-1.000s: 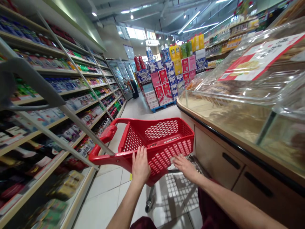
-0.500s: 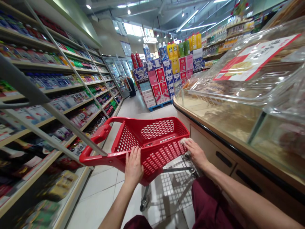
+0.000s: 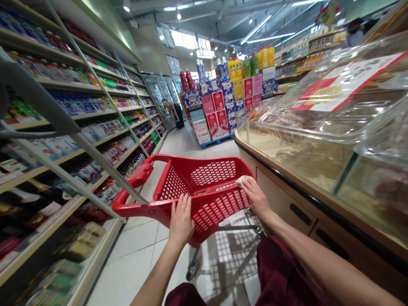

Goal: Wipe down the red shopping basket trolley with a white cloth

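A red plastic shopping cart [image 3: 210,204] with a perforated basket stands in front of me. My left hand [image 3: 181,219] rests against the basket's near side, fingers stretched out and lying flat, fingertips at the rim. A white cloth [image 3: 244,180] is in my right hand [image 3: 257,199], whose fingers are closed over it at the front corner of the near rim. The cloth touches the rim there, and most of it is hidden under the fingers. No goods show in the part of the basket I can see.
Shelves of drinks and packets [image 3: 95,123] line the left side. Grey metal bars [image 3: 105,170] slant over the cart's handle end. A glass-edged counter [image 3: 287,165] with clear food boxes [image 3: 331,93] stands close at right. Stacked drink cartons [image 3: 219,114] sit on a blue pallet ahead.
My right hand and the cloth have moved slightly left and up, with more of the cloth showing over the rim. My left hand stays on the basket's side. The view has shifted slightly.
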`<action>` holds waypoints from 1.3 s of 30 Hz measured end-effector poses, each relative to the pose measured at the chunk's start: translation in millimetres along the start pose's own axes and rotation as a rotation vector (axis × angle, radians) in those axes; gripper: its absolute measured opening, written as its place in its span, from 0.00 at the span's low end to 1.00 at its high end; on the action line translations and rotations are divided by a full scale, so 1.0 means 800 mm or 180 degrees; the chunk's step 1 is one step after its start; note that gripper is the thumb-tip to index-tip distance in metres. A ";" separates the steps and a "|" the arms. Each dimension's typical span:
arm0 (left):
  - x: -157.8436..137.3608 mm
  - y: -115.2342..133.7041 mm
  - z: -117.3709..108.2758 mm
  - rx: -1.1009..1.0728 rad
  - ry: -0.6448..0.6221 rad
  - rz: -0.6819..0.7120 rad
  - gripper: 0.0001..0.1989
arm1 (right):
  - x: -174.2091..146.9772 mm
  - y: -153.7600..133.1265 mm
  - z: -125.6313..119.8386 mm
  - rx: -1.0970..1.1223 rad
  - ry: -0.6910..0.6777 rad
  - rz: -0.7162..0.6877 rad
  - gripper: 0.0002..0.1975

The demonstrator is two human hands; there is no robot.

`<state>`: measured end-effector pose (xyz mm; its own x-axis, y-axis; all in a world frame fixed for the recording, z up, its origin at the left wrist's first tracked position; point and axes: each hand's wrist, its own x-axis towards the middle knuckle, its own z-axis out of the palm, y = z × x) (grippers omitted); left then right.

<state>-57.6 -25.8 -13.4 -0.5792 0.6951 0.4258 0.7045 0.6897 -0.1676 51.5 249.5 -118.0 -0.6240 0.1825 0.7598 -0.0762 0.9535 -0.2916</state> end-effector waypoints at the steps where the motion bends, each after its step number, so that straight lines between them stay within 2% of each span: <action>1: -0.001 0.000 0.000 0.0018 -0.0012 0.0003 0.33 | -0.005 -0.002 0.003 0.0032 -0.0154 -0.0084 0.20; 3: -0.002 0.000 -0.002 0.0042 -0.0042 0.0026 0.33 | -0.024 -0.009 0.012 0.0158 -0.0589 -0.0351 0.19; 5: -0.003 0.001 -0.004 0.0039 -0.0072 0.0055 0.33 | -0.036 -0.021 0.019 0.0307 -0.0786 -0.0545 0.20; 9: -0.005 0.000 -0.010 0.0072 -0.0068 0.0019 0.32 | -0.005 -0.047 0.022 0.0434 -0.0149 -0.0516 0.20; 11: -0.007 -0.002 -0.013 0.0142 -0.0020 -0.0094 0.31 | 0.007 -0.055 0.028 0.0398 -0.0015 -0.0560 0.19; 16: -0.015 -0.009 -0.017 0.0217 -0.0114 -0.0045 0.32 | -0.022 -0.072 0.050 0.0468 -0.0710 -0.1007 0.18; 18: -0.017 -0.011 -0.017 0.0243 -0.0114 0.0030 0.32 | -0.017 -0.084 0.051 0.0485 -0.0635 -0.0986 0.19; 22: -0.022 -0.011 -0.015 0.0260 -0.0015 0.0005 0.31 | 0.019 -0.103 0.052 0.0385 -0.0140 -0.0985 0.18; 28: -0.043 -0.020 -0.012 0.0203 0.0105 0.0063 0.30 | -0.001 -0.122 0.069 0.0324 -0.0567 -0.1484 0.16; 34: -0.076 -0.035 0.000 0.0240 0.0013 -0.0081 0.30 | 0.042 -0.155 0.070 0.0352 -0.0280 -0.1295 0.18; 39: -0.102 -0.047 0.009 0.0302 -0.0091 -0.0308 0.32 | 0.010 -0.171 0.095 0.0402 -0.0815 -0.1732 0.15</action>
<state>-39.7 -107.1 -48.8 -0.6550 0.6290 0.4187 0.6036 0.7689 -0.2109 -2.1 102.2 -116.6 -0.6355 -0.4009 0.6599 -0.5181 0.8551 0.0205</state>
